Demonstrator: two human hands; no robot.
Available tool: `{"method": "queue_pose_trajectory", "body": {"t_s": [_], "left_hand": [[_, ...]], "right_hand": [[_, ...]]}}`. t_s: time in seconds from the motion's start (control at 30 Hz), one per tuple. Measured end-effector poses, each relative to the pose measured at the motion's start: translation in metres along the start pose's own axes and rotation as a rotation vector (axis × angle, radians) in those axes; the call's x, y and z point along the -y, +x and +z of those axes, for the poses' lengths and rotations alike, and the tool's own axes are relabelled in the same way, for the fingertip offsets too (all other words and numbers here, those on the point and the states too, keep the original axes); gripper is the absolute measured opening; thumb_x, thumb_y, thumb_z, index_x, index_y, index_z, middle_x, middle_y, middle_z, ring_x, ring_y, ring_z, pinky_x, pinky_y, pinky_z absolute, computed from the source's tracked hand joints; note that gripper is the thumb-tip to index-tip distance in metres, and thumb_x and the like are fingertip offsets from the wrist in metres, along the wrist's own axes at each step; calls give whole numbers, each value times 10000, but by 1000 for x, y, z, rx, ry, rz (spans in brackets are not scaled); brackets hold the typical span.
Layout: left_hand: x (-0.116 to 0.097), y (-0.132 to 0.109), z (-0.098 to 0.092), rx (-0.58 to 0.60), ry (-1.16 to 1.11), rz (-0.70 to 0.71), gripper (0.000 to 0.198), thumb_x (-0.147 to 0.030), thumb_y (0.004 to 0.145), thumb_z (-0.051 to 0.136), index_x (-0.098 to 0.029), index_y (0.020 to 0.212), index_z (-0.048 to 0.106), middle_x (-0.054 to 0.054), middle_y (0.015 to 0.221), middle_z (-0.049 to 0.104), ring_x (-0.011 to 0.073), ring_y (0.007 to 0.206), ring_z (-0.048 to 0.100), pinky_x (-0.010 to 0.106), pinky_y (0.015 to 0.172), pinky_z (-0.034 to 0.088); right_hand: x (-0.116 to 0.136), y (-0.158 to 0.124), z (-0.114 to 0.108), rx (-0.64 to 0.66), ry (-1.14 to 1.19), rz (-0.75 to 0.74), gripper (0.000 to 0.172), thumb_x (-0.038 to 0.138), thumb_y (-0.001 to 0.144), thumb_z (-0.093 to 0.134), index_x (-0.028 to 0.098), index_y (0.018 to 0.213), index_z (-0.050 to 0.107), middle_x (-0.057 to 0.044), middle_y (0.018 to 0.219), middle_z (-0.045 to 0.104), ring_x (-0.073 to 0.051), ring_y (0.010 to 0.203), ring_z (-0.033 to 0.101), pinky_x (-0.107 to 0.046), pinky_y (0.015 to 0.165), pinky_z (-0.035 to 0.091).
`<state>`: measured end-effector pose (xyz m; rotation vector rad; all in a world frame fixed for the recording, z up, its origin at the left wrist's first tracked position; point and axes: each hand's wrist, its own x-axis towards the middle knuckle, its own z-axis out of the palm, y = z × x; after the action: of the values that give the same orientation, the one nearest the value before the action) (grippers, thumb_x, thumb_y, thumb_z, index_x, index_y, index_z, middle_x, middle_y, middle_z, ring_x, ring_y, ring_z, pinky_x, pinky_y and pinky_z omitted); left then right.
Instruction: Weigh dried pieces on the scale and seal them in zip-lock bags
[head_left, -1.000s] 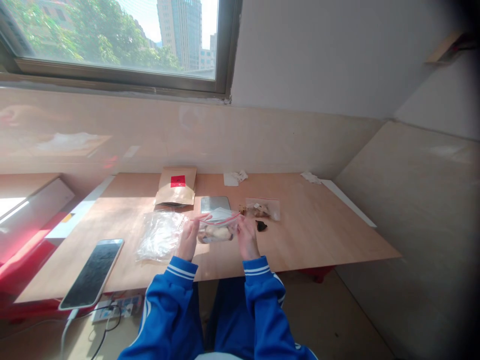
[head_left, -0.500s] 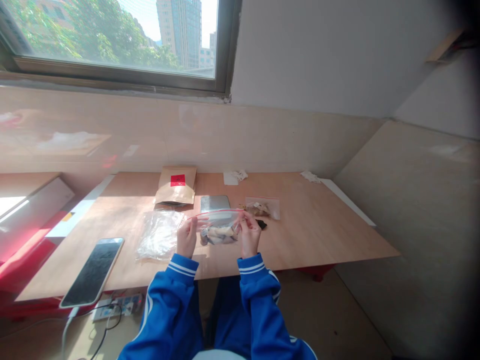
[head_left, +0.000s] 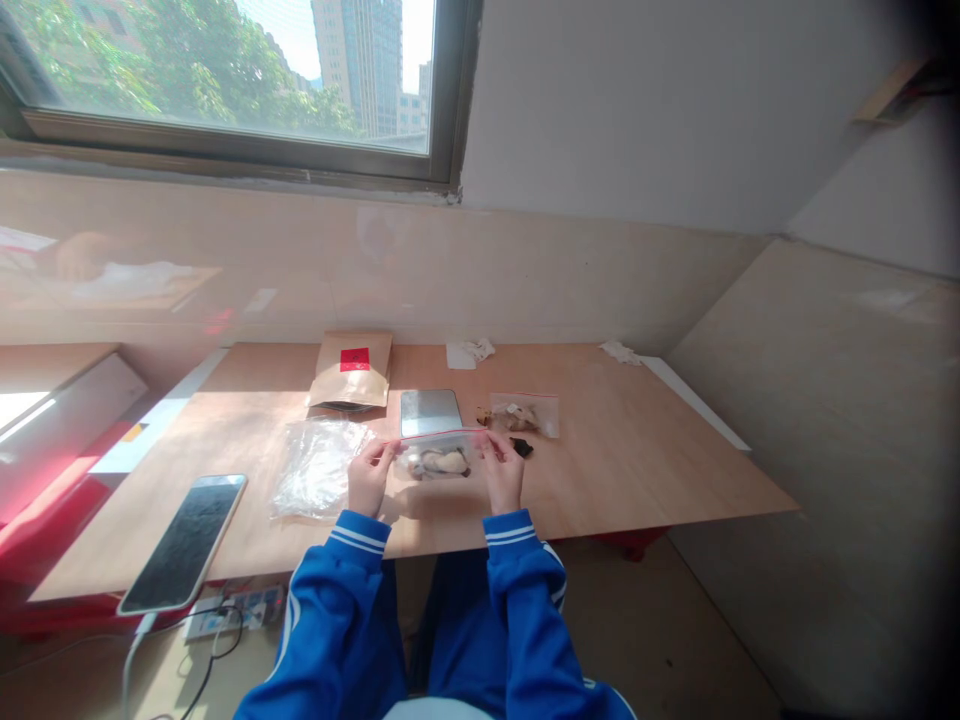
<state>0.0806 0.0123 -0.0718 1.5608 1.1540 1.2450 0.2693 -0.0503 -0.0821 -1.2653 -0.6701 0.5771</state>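
A clear zip-lock bag (head_left: 441, 462) with a red seal line along its top is stretched between my two hands, above the front of the table. Pale and dark dried pieces lie inside it. My left hand (head_left: 369, 475) pinches its upper left corner, and my right hand (head_left: 502, 470) pinches the upper right one. Just behind the bag sits a flat silver-grey scale-like plate (head_left: 430, 412). A second zip-lock bag (head_left: 536, 415) with brownish pieces lies beyond my right hand, and a small black piece (head_left: 522, 447) is beside that hand.
A pile of clear plastic bags (head_left: 315, 475) lies left of my left hand. Behind it stands a brown paper pouch (head_left: 351, 375) with a red label. A phone (head_left: 184, 545) on a cable rests at the table's front left. Crumpled white paper (head_left: 478, 350) is near the wall.
My hands have moved slightly apart and the bag is pulled straighter. Its top edge sits a little lower, and the bag looks flatter.
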Motion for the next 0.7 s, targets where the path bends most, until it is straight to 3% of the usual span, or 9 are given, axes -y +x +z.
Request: {"method": "queue_pose_trajectory", "body": {"t_s": [0.13,0.27,0.37,0.7], "left_hand": [[7,0,-1,-1,34,-14,363,-507,775,556,-182,786,719,53,801,694,188,764,610,273,651,438],[12,0,0,92,-5,-37,385,-513,782,543,-170,840,710,69,834,701,197,812,622,300,729,463],[14,-1,0,134,-79,-88,388,-510,744,592,-160,882,689,75,835,694,191,791,627,291,682,480],[19,-2,-6,52,-155,-167,357,-453,700,654,-145,879,678,92,851,692,170,718,609,259,584,456]], "right_hand": [[-9,-1,-1,14,0,32,432,536,722,636,145,894,703,-94,833,720,-240,797,658,-359,730,520],[-15,-2,-2,15,-2,50,442,545,725,625,144,891,703,-102,850,721,-246,806,663,-367,730,531],[-20,-1,-4,20,-12,58,450,561,725,613,147,878,703,-100,849,720,-245,804,663,-370,726,537],[-28,1,-10,13,-165,-46,345,481,752,608,157,816,706,-83,845,713,-217,819,633,-346,783,475]]}}
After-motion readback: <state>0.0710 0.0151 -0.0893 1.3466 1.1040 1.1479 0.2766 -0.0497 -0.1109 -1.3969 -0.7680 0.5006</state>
